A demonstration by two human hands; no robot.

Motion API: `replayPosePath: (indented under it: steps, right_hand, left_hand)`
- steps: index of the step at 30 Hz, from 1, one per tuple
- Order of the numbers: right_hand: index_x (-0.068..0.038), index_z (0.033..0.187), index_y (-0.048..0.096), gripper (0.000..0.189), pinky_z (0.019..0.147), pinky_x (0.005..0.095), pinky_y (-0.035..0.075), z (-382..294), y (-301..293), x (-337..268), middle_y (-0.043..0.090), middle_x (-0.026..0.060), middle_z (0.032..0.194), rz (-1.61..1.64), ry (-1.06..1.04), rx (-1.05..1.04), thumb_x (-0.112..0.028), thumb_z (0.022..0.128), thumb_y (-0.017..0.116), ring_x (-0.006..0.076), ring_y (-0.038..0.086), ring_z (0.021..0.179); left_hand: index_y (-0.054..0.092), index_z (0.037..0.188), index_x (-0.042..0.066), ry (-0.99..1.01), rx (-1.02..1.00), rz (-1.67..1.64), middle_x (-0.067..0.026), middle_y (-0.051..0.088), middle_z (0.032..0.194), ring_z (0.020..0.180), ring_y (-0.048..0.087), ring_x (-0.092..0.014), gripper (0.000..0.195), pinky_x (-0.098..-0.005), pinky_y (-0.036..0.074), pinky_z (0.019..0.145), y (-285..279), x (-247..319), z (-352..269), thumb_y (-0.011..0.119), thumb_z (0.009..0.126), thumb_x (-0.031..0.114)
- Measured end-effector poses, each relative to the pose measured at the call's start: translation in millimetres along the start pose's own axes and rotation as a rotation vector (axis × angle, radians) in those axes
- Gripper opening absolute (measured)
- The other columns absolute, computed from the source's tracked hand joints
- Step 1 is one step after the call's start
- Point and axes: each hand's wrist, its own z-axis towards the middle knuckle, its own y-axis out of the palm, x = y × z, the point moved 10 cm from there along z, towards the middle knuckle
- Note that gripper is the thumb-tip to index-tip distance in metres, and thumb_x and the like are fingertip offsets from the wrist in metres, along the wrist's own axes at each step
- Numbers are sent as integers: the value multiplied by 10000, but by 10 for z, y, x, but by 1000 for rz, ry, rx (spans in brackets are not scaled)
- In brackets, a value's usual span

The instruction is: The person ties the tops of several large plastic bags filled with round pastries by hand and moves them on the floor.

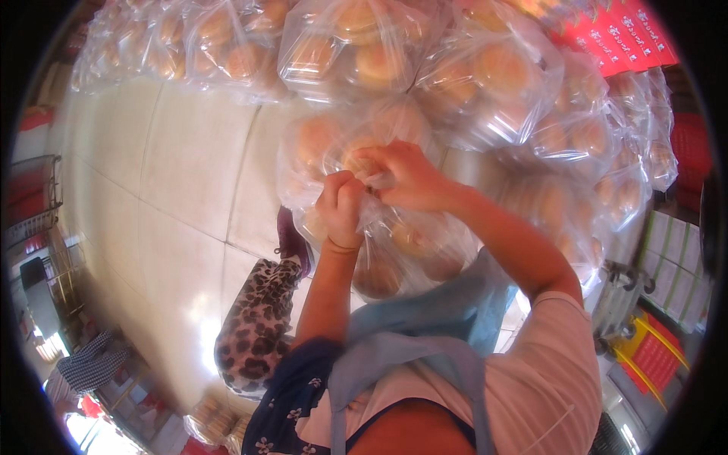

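My left hand (343, 210) is closed on the gathered neck of a clear plastic bag (378, 261) that holds several round golden buns. Close against it, my right hand (404, 176) pinches the same gathered plastic between thumb and fingers. The bag's neck is partly hidden by my fingers. More round buns show through clear plastic just beyond my hands, and I cannot tell whether they belong to the same bag.
Bagged buns in clear trays (341, 57) line the far side of the tiled floor (187, 170). Red printed packages (625, 40) lie at the upper right. A wheeled metal cart (617, 301) and stacked boxes (671, 250) stand at the right; a wire rack (34, 193) is at the left.
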Motion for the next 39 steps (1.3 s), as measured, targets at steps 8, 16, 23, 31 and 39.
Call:
replayPosePath:
  steps: [8, 16, 23, 31, 39]
  right_hand:
    - [-103, 1127, 688, 247, 880, 358, 478, 276, 236, 139, 686, 107, 1124, 68, 52, -584, -186, 904, 624, 236, 645, 1032]
    - [-55, 877, 667, 110, 746, 427, 500, 398, 300, -257, 692, 130, 891, -322, -215, -557, -153, 832, 644, 339, 659, 871]
    - [-51, 896, 687, 141, 730, 450, 495, 421, 357, -251, 664, 132, 923, -473, -259, -653, -151, 812, 634, 343, 644, 890]
    - [-63, 825, 626, 78, 713, 420, 514, 139, 60, -682, 594, 107, 877, -625, -534, -359, -114, 803, 572, 311, 597, 898]
    - [-69, 871, 611, 111, 742, 419, 508, 158, -110, -169, 587, 92, 926, -651, -388, -229, -102, 767, 632, 314, 588, 932]
  left_hand:
    - [543, 800, 57, 37, 162, -38, -87, 588, 905, 774, 562, -255, 103, -339, 479, 683, -63, 52, -2, 625, 773, 1]
    - [559, 787, 12, -96, -2, -187, -110, 579, 837, 737, 539, -278, 66, -363, 459, 666, -76, -128, -16, 612, 757, -14]
    - [587, 828, -11, -95, -32, -247, -121, 582, 841, 726, 546, -278, 87, -357, 456, 648, -69, -109, -8, 627, 753, -34]
    - [599, 804, 17, 154, -85, 130, -110, 609, 903, 795, 568, -276, 118, -339, 488, 737, -204, 372, 56, 676, 713, 12]
    - [611, 788, 43, -122, -163, 226, -81, 598, 881, 801, 545, -303, 193, -421, 443, 687, -255, 220, -452, 661, 604, 8]
